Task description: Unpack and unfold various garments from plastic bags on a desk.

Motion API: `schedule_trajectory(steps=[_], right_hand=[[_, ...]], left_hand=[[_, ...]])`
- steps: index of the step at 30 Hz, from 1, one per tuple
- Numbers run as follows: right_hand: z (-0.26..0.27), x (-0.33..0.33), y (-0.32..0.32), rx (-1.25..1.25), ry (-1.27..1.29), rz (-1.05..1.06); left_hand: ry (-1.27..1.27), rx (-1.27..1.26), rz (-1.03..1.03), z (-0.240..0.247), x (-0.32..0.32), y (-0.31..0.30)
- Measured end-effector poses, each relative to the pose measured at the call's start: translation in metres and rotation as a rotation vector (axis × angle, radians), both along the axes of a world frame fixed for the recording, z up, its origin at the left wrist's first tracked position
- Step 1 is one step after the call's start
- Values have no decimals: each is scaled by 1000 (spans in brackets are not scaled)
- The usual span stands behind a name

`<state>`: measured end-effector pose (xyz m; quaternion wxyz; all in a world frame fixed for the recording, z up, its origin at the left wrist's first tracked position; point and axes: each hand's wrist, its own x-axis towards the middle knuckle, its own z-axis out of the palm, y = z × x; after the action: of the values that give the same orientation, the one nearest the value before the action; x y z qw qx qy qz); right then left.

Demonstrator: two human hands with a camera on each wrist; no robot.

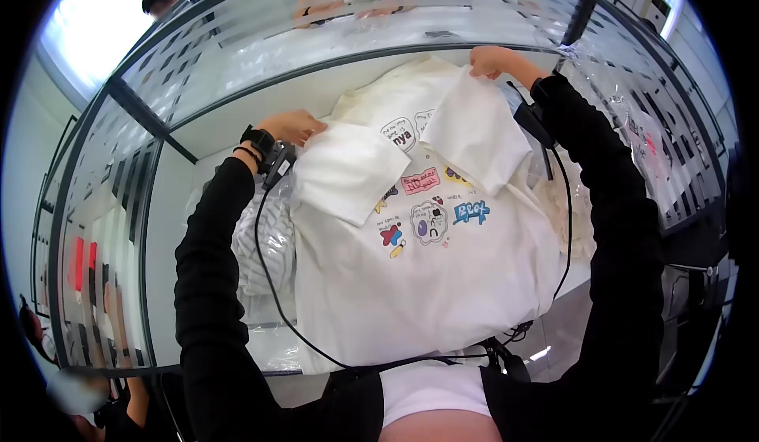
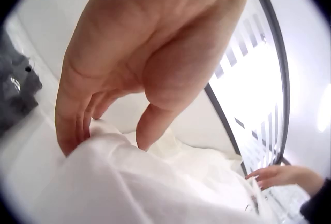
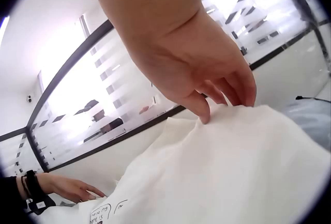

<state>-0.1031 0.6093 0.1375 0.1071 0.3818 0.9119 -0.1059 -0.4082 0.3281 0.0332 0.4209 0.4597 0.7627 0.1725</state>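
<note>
The white shirt (image 1: 419,304) lay on the surface (image 1: 579,274), sleeves (image 1: 348,165) turned inward, body unfolded; the left hand (image 1: 288,128) and right hand (image 1: 498,62), fingers nearly closed, pinched its far part.

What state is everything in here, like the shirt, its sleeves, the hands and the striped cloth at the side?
White shirt: spread out, printed side up
Sleeves: folded inward over the front
Left hand: pinching the shirt
Right hand: pinching the shirt
Striped cloth: bunched, under clear plastic
</note>
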Motion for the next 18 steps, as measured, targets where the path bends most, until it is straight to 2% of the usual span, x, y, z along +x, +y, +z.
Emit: schedule_trajectory(steps=[1,3,7,8,11,12,13,15,18], right_hand=[[-7,-2,1,-36,43,-32],[-17,-7,3,-58,131,-84],[-26,-9,9,-55,238,-118],[-23,-7,8,-60,244,-111],[-2,-3,-2,-239,310,-85],[-3,-4,1,-223,380,-80],[-2,-12,14,-131,250,-143],[16,-3,5,-186,355,-60],[26,5,18,156,495,261]], left_hand=[[-49,53,-81,-9,-11,3],[-430,45,282,-14,-9,7],[-620,145,372,-33,-23,9],[-528,128,306,-25,-21,4],[-432,262,316,-13,-19,-3],[-437,243,304,1,-12,-5],[-402,261,307,10,-10,-7],[-387,362,272,31,-6,-16],[-190,566,269,67,5,-32]])
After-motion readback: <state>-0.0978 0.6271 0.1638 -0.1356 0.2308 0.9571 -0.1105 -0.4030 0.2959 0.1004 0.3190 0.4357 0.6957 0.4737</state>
